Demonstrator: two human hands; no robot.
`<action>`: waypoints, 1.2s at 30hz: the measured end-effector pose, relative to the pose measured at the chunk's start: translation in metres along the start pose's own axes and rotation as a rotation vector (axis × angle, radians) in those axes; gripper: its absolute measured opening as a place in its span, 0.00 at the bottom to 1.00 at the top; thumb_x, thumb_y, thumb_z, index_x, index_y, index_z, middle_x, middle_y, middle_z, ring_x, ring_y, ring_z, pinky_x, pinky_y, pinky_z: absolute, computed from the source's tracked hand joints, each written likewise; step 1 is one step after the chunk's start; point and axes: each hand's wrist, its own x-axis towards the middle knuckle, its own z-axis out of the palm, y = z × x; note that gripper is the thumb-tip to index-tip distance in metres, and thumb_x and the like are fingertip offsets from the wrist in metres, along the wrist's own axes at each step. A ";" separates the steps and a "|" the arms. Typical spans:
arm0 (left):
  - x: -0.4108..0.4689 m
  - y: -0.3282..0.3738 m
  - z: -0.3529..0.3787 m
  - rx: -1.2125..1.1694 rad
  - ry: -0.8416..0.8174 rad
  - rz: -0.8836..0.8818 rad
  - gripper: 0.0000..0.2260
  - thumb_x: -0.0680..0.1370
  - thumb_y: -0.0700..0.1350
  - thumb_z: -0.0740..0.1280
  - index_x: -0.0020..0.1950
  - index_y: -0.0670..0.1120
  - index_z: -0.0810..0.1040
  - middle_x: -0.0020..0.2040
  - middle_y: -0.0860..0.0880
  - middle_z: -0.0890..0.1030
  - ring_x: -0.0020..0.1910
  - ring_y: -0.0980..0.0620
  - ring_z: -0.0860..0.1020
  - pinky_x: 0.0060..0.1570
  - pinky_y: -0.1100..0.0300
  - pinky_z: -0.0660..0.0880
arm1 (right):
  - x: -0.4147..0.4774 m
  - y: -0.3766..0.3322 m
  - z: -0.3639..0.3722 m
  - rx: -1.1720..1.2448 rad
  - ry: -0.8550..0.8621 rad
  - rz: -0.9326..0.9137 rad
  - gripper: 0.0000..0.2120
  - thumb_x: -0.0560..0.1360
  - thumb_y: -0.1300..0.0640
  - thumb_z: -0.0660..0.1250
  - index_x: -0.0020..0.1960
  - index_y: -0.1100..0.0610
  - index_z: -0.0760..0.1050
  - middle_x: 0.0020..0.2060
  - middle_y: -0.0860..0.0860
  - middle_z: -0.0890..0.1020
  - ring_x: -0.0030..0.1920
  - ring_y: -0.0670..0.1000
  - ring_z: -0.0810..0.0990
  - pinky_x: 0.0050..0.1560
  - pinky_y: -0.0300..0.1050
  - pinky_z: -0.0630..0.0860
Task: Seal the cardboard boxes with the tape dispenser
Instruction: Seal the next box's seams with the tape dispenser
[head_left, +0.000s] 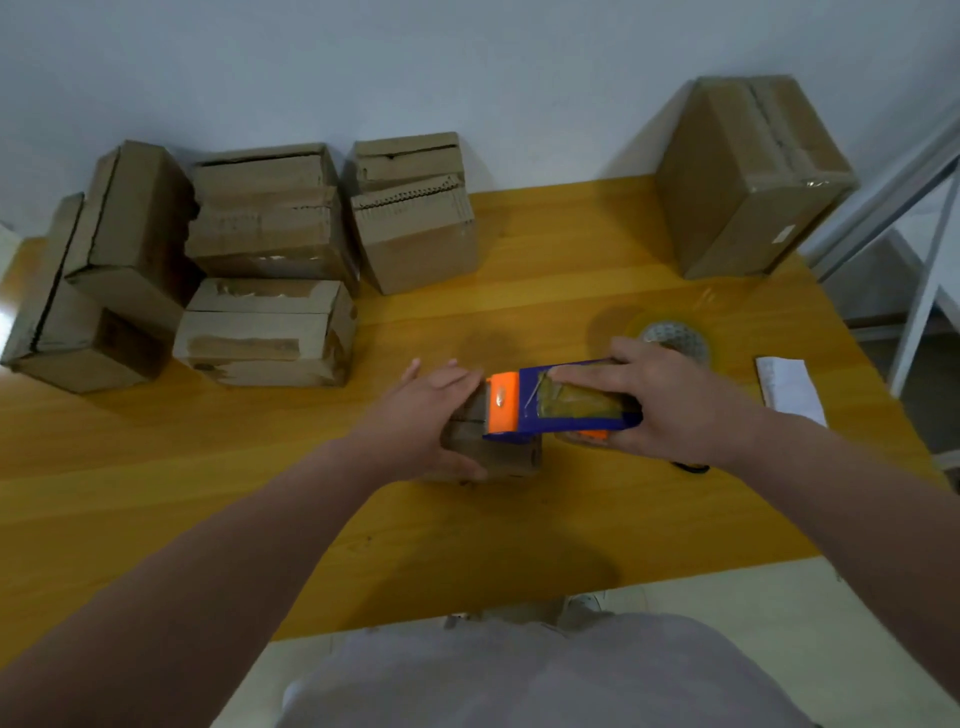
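Cardboard, brown, 7 boxes: 5 worn boxes (265, 213) clustered at 10 o'clock, 1 large box (753, 171) at 1, 1 small box (514, 457) at table ctr. L hand (431, 415) clasps small box; R hand (670, 400) grips blue-and-orange plastic tape dispenser (561, 400), nose on that box. 1 clear tape roll (675, 338) at 2.

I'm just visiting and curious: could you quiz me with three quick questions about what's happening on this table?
1. True or false: the left hand grips the tape dispenser.
2. What lies just behind the right hand? A) scissors B) spare tape roll C) mug
3. Fill in: the small cardboard box is steadied by the ___ hand.
Key: 1 false; 2 B; 3 left.
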 end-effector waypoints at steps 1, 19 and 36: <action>0.001 0.002 0.001 -0.011 0.006 -0.003 0.49 0.67 0.65 0.71 0.79 0.48 0.52 0.77 0.51 0.58 0.76 0.54 0.52 0.73 0.55 0.37 | -0.001 0.000 0.000 0.005 -0.008 0.004 0.34 0.70 0.39 0.70 0.73 0.38 0.62 0.54 0.50 0.71 0.54 0.49 0.74 0.49 0.47 0.77; 0.005 -0.006 0.013 0.116 0.051 0.071 0.47 0.65 0.77 0.53 0.72 0.45 0.64 0.66 0.46 0.71 0.64 0.46 0.69 0.68 0.50 0.60 | -0.047 0.064 0.005 0.100 -0.076 0.038 0.35 0.65 0.28 0.57 0.71 0.28 0.51 0.53 0.43 0.67 0.52 0.45 0.73 0.47 0.38 0.76; 0.017 0.037 0.031 0.233 0.050 0.015 0.54 0.63 0.80 0.32 0.77 0.43 0.38 0.76 0.46 0.35 0.75 0.49 0.34 0.70 0.42 0.31 | -0.026 0.020 0.026 -0.011 -0.024 0.112 0.35 0.75 0.48 0.68 0.74 0.33 0.53 0.59 0.51 0.67 0.58 0.52 0.71 0.50 0.43 0.72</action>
